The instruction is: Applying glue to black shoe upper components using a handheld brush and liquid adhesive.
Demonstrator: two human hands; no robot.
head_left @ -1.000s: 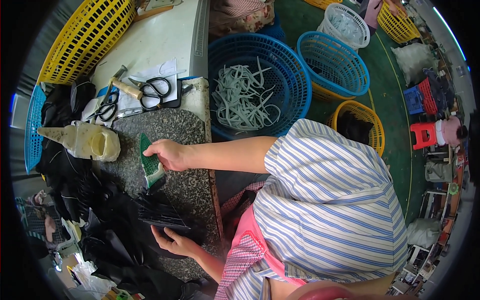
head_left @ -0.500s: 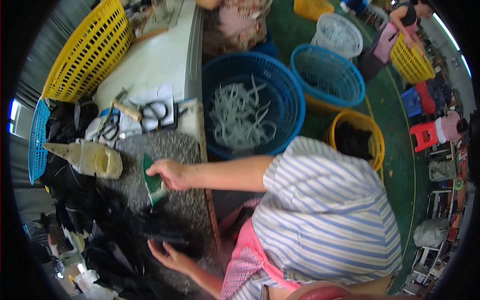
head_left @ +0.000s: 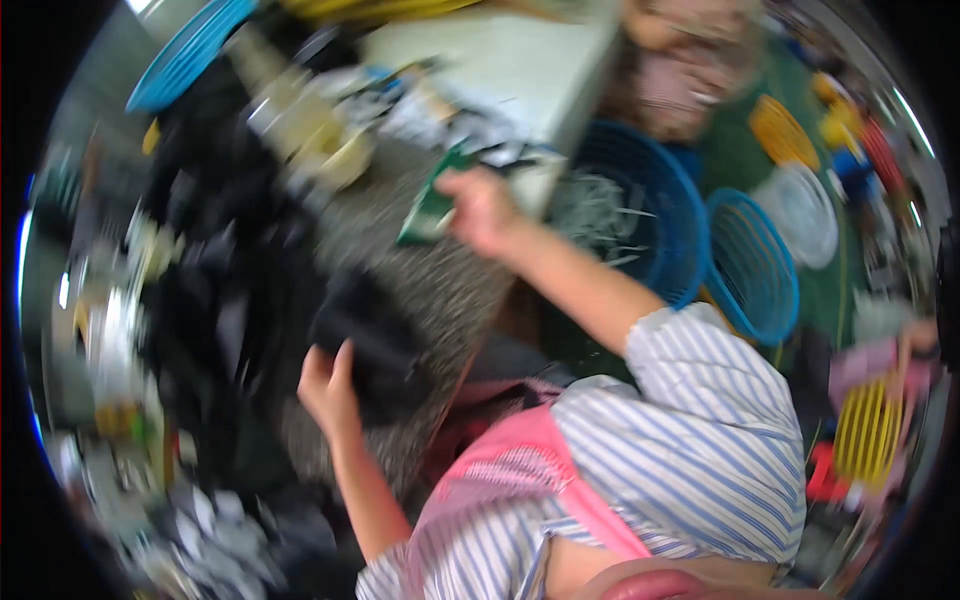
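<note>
My right hand (head_left: 482,212) is closed around a green, flat, pointed piece (head_left: 430,205) with a whitish patch, held over the speckled grey slab (head_left: 450,300). Lower left, my left hand (head_left: 332,395) has thumb and fingers apart at the edge of a dark black piece (head_left: 372,345) on the slab. Blur hides whether the fingers touch that piece. Beyond the hands lies a pale, crusted plastic container (head_left: 310,135) with a cut opening, tipped on its side.
Black pieces are heaped (head_left: 230,250) left of the slab. Papers and tools (head_left: 430,115) lie at its far end. Right of the table stand a blue basket (head_left: 690,240) with pale strips and a smaller blue basket (head_left: 760,265). Another person (head_left: 690,70) is close at the far side.
The whole view has swung, so the table appears turned and shifted right. My right hand, still gripping the green piece, is nearer the papers and tools. My left hand stays beside the black piece.
</note>
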